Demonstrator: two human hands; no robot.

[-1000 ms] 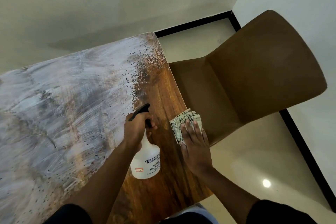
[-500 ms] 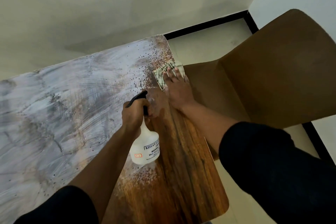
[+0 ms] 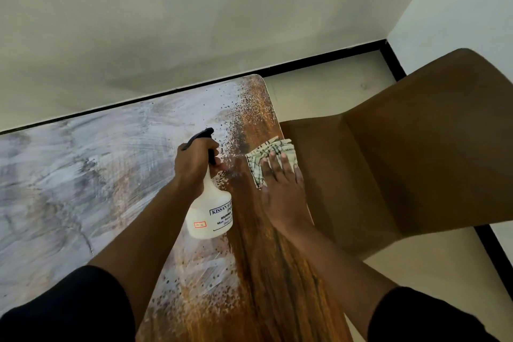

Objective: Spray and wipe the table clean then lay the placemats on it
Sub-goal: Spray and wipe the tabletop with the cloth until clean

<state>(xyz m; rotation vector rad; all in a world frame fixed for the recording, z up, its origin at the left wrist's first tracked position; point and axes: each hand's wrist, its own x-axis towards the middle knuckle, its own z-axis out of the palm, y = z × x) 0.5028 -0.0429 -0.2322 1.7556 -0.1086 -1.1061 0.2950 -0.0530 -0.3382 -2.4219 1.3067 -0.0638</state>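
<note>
While the right hand (image 3: pixel 280 189) lies flat with straight fingers on the checked cloth (image 3: pixel 270 154) at the table's (image 3: pixel 83 175) 3 o'clock edge, the left hand (image 3: pixel 194 159) grips the spray bottle (image 3: pixel 209 214) by its neck, just beside the cloth at its 9 o'clock. I think wiping is the step now. White smear covers the table from 9 to 12 o'clock, so the cloth should rub there next. No placemats show.
</note>
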